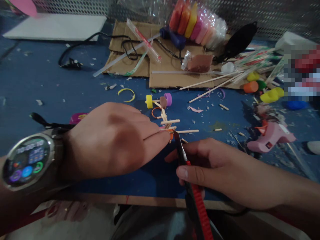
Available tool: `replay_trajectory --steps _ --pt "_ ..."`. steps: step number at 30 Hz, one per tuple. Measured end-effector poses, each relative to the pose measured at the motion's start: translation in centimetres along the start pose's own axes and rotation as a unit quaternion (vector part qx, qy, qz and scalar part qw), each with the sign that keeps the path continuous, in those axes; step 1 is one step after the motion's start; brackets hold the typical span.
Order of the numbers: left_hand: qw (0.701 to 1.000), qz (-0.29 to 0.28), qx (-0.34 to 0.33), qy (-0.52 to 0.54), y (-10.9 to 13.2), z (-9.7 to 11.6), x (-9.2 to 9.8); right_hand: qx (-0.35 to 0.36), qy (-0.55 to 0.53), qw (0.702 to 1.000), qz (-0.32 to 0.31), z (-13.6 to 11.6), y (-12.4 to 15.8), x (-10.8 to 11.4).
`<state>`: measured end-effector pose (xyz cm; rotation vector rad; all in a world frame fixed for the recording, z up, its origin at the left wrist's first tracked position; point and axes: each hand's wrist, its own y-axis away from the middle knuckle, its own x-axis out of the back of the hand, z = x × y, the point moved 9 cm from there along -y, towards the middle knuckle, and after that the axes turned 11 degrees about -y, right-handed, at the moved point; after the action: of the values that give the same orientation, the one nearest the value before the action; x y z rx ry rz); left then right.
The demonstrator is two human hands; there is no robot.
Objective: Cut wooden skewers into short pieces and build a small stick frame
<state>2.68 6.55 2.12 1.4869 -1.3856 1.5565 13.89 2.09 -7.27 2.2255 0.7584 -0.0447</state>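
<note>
My left hand [112, 140], with a watch on its wrist, is closed at the fingertips on a small stick model [163, 115] made of thin wooden sticks. At its far end the model has a yellow wheel [149, 101], a purple wheel [168, 99] and a brown lump between them. A small orange piece [171, 134] shows at my left fingertips. My right hand [212, 170] grips a red-and-black utility knife [200, 203]. Its dark blade points away from me, its tip close by the sticks and the orange piece; whether they touch, I cannot tell.
Cardboard [172, 78] at the back carries a dark blue glue gun [176, 38] with a black cord and packs of coloured clay [192, 23]. Wooden sticks, clay lumps and a pink glue gun [268, 136] lie to the right. Scraps litter the blue table [95, 88].
</note>
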Motion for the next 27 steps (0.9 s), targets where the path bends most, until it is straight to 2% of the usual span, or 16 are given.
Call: replay_trajectory --steps 4,7,10,12,15,17,18,21,22,24,27 --pt "1.0 0.01 -0.007 -0.005 0.0 0.1 0.3 0.0 0.002 1.0 0.003 0.1 0.0 0.0" --pt "1.0 0.006 -0.01 -0.009 0.2 0.1 0.0 0.02 0.046 0.999 0.014 -0.3 0.2 0.4" --pt "0.999 -0.003 -0.016 -0.027 0.4 0.1 -0.2 0.051 0.099 0.993 0.048 -1.4 1.0 1.4" --pt "0.999 0.0 -0.023 -0.043 0.4 0.1 -0.2 0.071 0.093 0.99 0.082 -2.2 1.9 2.6" --pt "0.998 0.01 -0.024 -0.065 0.7 0.1 0.1 0.09 0.11 0.978 0.151 -2.9 3.0 4.7" --pt "0.997 0.011 -0.021 -0.075 0.8 0.1 0.0 0.119 0.192 0.951 0.209 -3.9 3.5 5.9" --pt "0.997 0.011 -0.019 -0.077 0.9 0.1 0.0 0.143 0.256 0.925 0.242 -4.6 3.8 6.4" --pt "0.997 0.004 -0.014 -0.073 1.1 0.1 -0.5 0.223 0.437 0.81 0.321 -7.0 4.1 6.4" --pt "0.997 0.005 -0.011 -0.074 1.2 0.0 -0.6 0.238 0.464 0.789 0.325 -7.4 4.0 6.1" --pt "0.997 0.006 -0.004 -0.075 1.2 -0.1 -0.8 0.243 0.459 0.795 0.312 -7.4 3.3 6.0" --pt "0.998 -0.001 -0.005 -0.07 1.2 -0.1 -1.0 0.235 0.422 0.827 0.287 -7.1 2.4 6.2"
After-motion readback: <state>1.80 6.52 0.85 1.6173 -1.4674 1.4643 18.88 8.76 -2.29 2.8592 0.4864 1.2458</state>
